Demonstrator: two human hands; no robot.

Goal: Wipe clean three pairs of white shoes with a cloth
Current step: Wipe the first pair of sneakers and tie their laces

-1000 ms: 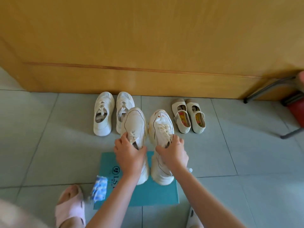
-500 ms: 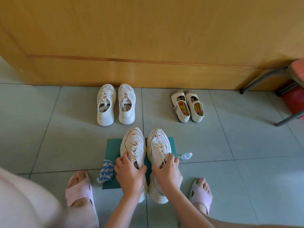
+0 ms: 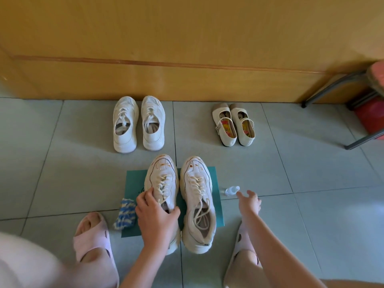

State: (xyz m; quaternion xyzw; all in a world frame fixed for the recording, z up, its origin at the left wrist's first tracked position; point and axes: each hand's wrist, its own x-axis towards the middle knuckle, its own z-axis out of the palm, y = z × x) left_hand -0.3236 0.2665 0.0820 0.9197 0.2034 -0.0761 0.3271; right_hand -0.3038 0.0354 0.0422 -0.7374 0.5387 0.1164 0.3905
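Note:
A pair of stained chunky white sneakers stands on a teal mat (image 3: 133, 181). My left hand (image 3: 154, 217) grips the left sneaker (image 3: 163, 179) at its opening. The right sneaker (image 3: 197, 196) stands free beside it. My right hand (image 3: 248, 201) is open, fingers spread, just short of a small clear bottle (image 3: 230, 190) lying on the floor. A blue-and-white cloth (image 3: 125, 214) lies crumpled at the mat's left edge. A second white sneaker pair (image 3: 138, 123) and a pair of small cream strap shoes (image 3: 233, 124) stand near the wall.
The floor is grey tile, with a wooden wall panel (image 3: 187, 48) behind the shoes. My feet in pink slippers (image 3: 92, 240) flank the mat. A metal-legged chair (image 3: 336, 88) with a red object under it stands at the far right.
My right hand let go of the right sneaker and moved right toward the bottle. The sneakers have come down from the air onto the mat, nearer to me. My left hand still grips the left one.

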